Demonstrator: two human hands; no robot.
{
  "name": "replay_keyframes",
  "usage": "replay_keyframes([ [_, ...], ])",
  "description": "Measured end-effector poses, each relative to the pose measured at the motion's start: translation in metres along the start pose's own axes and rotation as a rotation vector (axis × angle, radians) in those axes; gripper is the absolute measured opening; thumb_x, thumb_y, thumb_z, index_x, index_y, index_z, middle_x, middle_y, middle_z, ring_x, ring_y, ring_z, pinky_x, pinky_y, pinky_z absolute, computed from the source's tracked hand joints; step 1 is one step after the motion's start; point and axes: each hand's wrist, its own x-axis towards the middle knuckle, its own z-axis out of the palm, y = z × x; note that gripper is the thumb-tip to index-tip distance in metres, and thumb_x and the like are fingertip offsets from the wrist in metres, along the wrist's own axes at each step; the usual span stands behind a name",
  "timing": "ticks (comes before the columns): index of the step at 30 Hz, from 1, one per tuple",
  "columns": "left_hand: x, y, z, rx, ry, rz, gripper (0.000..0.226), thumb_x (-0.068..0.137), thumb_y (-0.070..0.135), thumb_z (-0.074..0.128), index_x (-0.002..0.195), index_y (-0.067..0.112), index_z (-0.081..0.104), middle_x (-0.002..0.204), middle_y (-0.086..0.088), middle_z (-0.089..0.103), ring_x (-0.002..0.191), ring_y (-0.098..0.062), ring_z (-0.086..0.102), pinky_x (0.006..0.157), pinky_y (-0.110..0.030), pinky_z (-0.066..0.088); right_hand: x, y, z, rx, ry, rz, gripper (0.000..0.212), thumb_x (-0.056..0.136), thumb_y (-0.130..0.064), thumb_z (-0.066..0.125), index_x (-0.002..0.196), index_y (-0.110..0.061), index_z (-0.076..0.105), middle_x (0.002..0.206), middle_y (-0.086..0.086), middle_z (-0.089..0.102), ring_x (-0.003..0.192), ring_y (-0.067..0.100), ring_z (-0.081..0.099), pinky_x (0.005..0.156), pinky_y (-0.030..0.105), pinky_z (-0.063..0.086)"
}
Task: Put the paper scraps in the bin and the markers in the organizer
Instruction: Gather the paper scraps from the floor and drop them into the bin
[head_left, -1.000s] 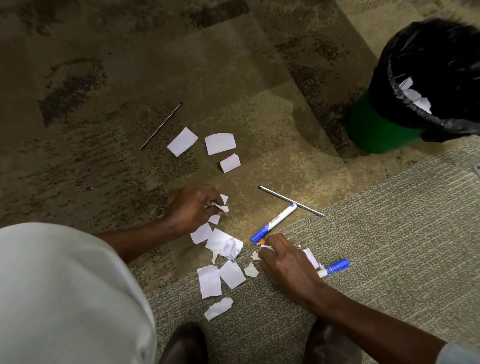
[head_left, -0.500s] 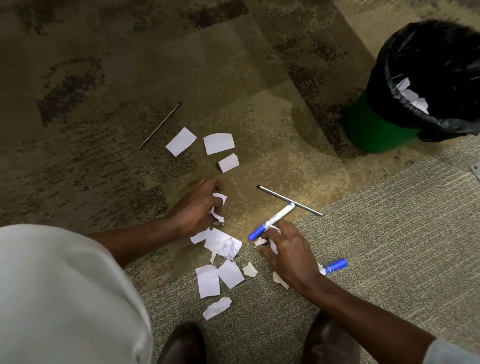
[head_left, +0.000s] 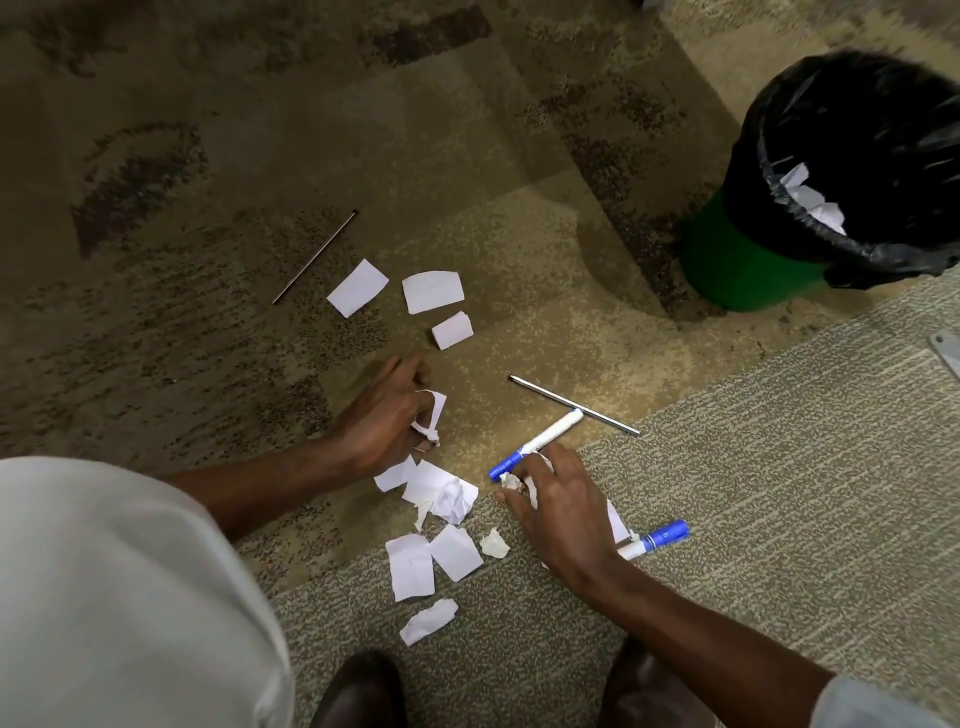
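Scraps (head_left: 439, 491) litter the carpet between my hands; left hand (head_left: 387, 421) clenches 1 wad, right hand (head_left: 558, 506) pinches crumpled bits beside a marker (head_left: 540, 441). Overfilled fists could spill paper before reaching the bin (head_left: 748, 260).

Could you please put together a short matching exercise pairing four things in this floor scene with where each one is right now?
Things:
1. left hand
2. right hand
3. bin
4. thin dark rod

States:
A. lined with a black bag, scraps inside
B. closed on crumpled paper
C. lies alone, far left of the scraps
D. fingers beside a blue-capped marker

Pairs: 1-B, 2-D, 3-A, 4-C
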Motion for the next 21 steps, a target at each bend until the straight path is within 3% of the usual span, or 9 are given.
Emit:
replay_keyframes([
  [5, 0.004, 0.004, -0.004, 0.078, -0.006, 0.0, 0.03, 0.072, 0.019, 0.089, 0.091, 0.003, 0.071, 0.108, -0.019, 0.064, 0.107, -0.038, 0.055, 0.096, -0.048, 0.044, 0.01, 0.001, -0.005, 0.149, -0.035, 0.066, 0.026, 0.083, -0.037, 0.081, 0.087, -0.031, 0.056, 0.095, -0.007, 0.057, 0.102, 0.02, 0.059, 0.077, 0.035, 0.049],
  [8, 0.004, 0.001, -0.006, 0.018, 0.011, 0.029, 0.019, 0.072, 0.008, 0.087, 0.083, 0.007, 0.071, 0.098, -0.016, 0.066, 0.098, -0.035, 0.056, 0.092, -0.047, 0.044, 0.01, 0.005, -0.006, 0.165, -0.053, 0.037, 0.026, 0.082, -0.036, 0.082, 0.083, -0.031, 0.056, 0.091, -0.01, 0.058, 0.1, 0.017, 0.059, 0.076, 0.031, 0.044],
  [10, 0.004, -0.002, -0.009, -0.042, 0.001, 0.042, 0.019, 0.071, 0.004, 0.089, 0.08, 0.011, 0.074, 0.093, -0.01, 0.068, 0.093, -0.029, 0.059, 0.085, -0.044, 0.05, 0.009, 0.007, -0.01, 0.213, -0.059, 0.037, 0.027, 0.079, -0.037, 0.085, 0.081, -0.03, 0.058, 0.089, -0.011, 0.063, 0.094, 0.015, 0.062, 0.075, 0.029, 0.043],
  [15, 0.023, -0.004, -0.039, -0.214, -0.105, -0.069, 0.022, 0.07, 0.027, 0.095, 0.077, 0.031, 0.074, 0.082, 0.018, 0.065, 0.075, -0.003, 0.061, 0.065, -0.025, 0.051, 0.017, 0.017, -0.047, 0.336, 0.0, 0.045, 0.024, 0.071, -0.033, 0.087, 0.074, -0.03, 0.064, 0.08, -0.018, 0.07, 0.075, 0.0, 0.063, 0.07, 0.027, 0.047],
  [18, 0.049, -0.002, -0.073, -0.25, -0.141, -0.009, 0.022, 0.069, 0.034, 0.094, 0.072, 0.037, 0.073, 0.074, 0.021, 0.067, 0.072, 0.001, 0.065, 0.058, -0.018, 0.046, 0.03, 0.022, -0.084, 0.437, 0.066, 0.062, 0.023, 0.071, -0.027, 0.091, 0.073, -0.027, 0.068, 0.073, -0.024, 0.068, 0.071, -0.005, 0.064, 0.067, 0.021, 0.046],
  [21, 0.069, 0.007, -0.1, -0.272, -0.093, 0.027, 0.021, 0.068, 0.03, 0.092, 0.071, 0.037, 0.072, 0.07, 0.023, 0.068, 0.075, 0.006, 0.066, 0.054, -0.016, 0.043, 0.041, 0.025, -0.123, 0.504, 0.118, 0.101, 0.024, 0.072, -0.03, 0.093, 0.074, -0.028, 0.07, 0.076, -0.017, 0.073, 0.07, 0.001, 0.068, 0.066, 0.024, 0.053],
])
